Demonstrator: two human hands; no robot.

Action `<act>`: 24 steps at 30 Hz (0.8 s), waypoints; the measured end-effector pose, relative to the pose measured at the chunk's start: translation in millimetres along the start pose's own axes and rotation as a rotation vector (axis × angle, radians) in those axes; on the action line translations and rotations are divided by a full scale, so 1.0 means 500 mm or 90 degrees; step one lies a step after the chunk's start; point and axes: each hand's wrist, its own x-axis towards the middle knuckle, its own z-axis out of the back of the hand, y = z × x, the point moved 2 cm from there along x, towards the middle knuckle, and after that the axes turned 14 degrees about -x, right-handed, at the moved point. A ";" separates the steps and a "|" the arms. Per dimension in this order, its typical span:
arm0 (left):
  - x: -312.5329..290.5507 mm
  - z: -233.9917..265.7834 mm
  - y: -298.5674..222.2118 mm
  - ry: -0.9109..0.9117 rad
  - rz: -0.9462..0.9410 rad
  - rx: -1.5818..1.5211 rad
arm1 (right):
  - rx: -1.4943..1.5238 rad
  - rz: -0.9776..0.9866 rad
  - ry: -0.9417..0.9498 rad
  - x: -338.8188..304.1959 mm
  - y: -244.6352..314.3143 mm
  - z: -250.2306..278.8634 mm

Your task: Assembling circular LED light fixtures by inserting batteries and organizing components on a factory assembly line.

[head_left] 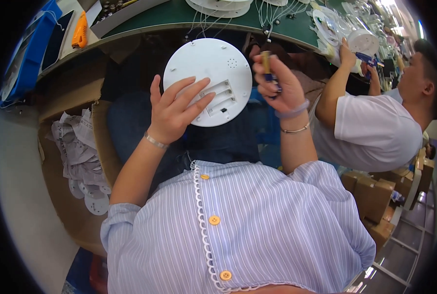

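A round white plastic housing (189, 61) lies face down over my lap, showing battery slots (222, 95), a small dark socket and a patch of speaker holes. No batteries show in the slots. Across its left side my left hand (173, 110) is laid with fingers spread, fingertips close to the slots. Just right of the housing, my right hand (288, 87) is closed around batteries (266, 64). One gold-and-dark battery sticks up between thumb and fingers, and more shows lower in the grip. How many it holds is partly hidden.
A green-topped bench (154, 22) spans the far side with stacked white discs (223, 7) and wired parts. An orange-handled cutter (80, 30) lies far left, near a blue bin (25, 54). A cardboard box (74, 220) holds paper scraps. A co-worker (375, 125) holding a blue tool sits right.
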 end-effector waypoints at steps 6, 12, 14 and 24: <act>-0.026 -0.057 0.030 0.091 0.063 -0.044 | -0.198 -0.069 -0.047 0.039 -0.082 0.001; -0.108 -0.097 0.057 -0.283 0.925 -0.803 | -0.235 -0.071 -0.014 0.038 -0.078 -0.005; -0.125 -0.099 0.045 -0.349 0.945 -0.975 | -0.228 -0.065 0.008 0.037 -0.075 -0.016; -0.088 -0.103 0.030 -0.261 0.862 -0.900 | -1.089 0.344 -0.026 0.047 -0.041 -0.041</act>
